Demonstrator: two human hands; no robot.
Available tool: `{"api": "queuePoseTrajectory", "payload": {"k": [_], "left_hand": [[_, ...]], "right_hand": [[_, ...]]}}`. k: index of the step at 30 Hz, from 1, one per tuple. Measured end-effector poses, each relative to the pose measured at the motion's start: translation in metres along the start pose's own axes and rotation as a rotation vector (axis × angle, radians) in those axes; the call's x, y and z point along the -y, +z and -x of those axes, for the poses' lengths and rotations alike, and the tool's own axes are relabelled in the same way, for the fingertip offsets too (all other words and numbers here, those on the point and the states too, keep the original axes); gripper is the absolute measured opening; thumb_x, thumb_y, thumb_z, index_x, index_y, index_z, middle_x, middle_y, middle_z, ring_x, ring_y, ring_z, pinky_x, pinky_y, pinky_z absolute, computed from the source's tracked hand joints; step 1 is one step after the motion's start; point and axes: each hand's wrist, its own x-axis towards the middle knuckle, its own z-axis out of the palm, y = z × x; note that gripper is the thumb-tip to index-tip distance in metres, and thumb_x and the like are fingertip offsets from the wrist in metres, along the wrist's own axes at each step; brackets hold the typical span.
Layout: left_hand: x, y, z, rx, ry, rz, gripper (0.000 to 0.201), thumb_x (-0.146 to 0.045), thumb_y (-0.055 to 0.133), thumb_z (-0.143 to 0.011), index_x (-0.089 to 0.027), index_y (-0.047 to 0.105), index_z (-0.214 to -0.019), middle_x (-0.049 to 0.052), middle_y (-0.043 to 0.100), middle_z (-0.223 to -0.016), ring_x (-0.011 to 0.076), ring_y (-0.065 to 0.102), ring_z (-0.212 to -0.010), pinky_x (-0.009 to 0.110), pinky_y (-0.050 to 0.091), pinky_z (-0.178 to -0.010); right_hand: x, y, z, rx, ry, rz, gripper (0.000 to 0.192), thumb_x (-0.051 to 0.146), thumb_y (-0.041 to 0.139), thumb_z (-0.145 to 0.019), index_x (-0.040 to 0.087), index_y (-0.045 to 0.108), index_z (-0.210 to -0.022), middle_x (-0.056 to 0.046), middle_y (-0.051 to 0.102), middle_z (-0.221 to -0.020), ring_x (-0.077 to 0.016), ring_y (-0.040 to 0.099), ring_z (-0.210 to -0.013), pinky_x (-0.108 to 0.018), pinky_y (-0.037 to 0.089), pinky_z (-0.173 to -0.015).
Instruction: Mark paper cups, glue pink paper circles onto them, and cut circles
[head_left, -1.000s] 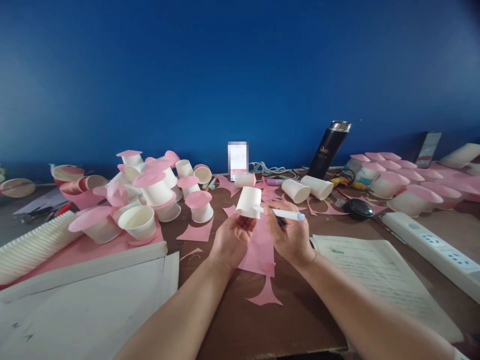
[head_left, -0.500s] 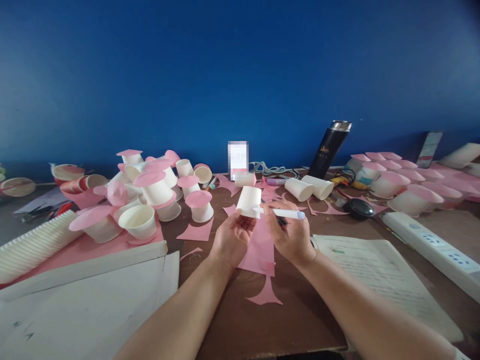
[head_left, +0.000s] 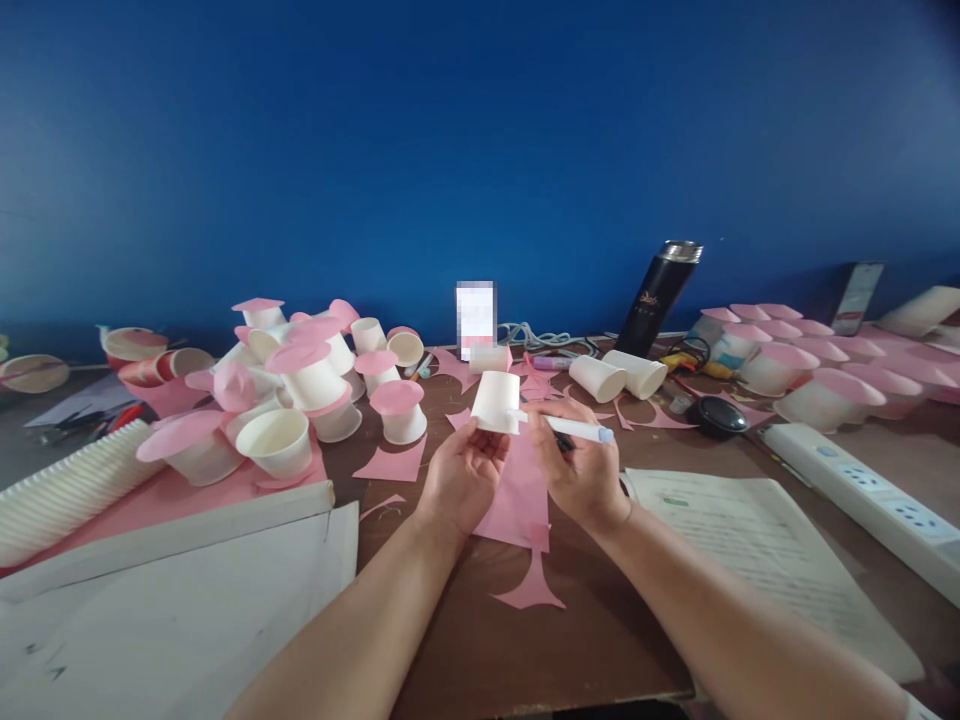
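Left hand [head_left: 463,478] gripped a small white paper cup [head_left: 496,402] above the brown table [head_left: 600,640] — right hand [head_left: 581,470], at its 4 o'clock, pinched a white marker pen [head_left: 574,428], tip against the cup.

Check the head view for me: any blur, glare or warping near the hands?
Head view: both the left hand and right hand look soft but readable, as do the paper cup and pen; no glare there; the light is even and dim, and the wide lens stretches the forearms at the edges.
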Motion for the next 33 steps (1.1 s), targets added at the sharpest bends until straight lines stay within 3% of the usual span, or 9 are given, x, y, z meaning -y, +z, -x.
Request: {"api": "queuePoseTrajectory", "payload": {"k": [15,33], "left_hand": [[-0.0003,0.0003,0.0016,0.016,0.015,0.000,0.010,-0.013,0.055,-0.085,-0.012,0.064,-0.081,0.007,0.068,-0.084,0.0138,0.064,-0.078,0.027,0.053,-0.077],[-0.0004,0.0000,0.0013,0.006,-0.014,-0.012,0.010,-0.012,0.055,-0.083,-0.014,0.064,-0.080,0.008,0.068,-0.084,0.0147,0.064,-0.076,0.027,0.054,-0.074]], "right_hand": [[0.0011,-0.0007,-0.0001,0.081,0.053,-0.002,0.013,0.026,0.053,-0.088,0.021,0.064,-0.083,-0.005,0.072,-0.081,-0.0212,0.067,-0.078,-0.037,0.048,-0.078],[-0.0012,0.0012,-0.0020,0.014,0.047,0.012,0.013,0.023,0.051,-0.090,0.020,0.063,-0.090,-0.006,0.071,-0.087,-0.0207,0.065,-0.083,-0.040,0.048,-0.082]]}}
